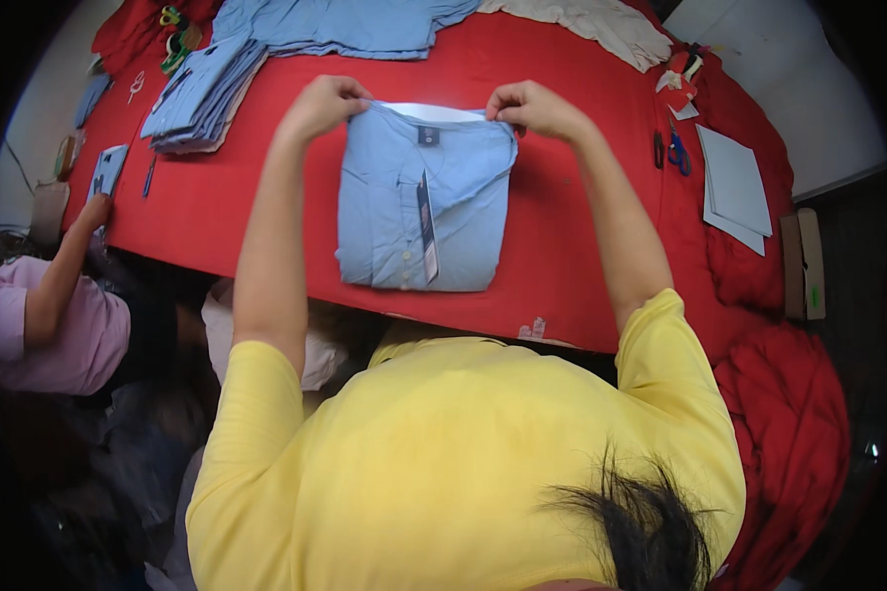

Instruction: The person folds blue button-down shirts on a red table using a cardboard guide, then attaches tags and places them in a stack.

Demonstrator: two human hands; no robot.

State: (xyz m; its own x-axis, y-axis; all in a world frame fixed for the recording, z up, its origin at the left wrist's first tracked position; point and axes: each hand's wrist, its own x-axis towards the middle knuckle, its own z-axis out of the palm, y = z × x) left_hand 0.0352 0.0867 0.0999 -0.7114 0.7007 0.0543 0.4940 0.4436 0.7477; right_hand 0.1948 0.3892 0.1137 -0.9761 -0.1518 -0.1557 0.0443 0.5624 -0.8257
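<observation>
A folded light-blue shirt lies in front of me, its neck end away from me. A dark label shows inside the neck, and a dark hang tag hangs down the buttoned front. My left hand pinches the shirt's far left corner between thumb and fingers. At the far right corner my right hand pinches the cloth the same way. Between the hands, a white sheet edge shows along the neck opening.
The table has a red cloth. Folded blue shirts are stacked at far left, with more blue garments behind. Blue scissors and white sheets lie right. A co-worker in pink handles a blue piece at left.
</observation>
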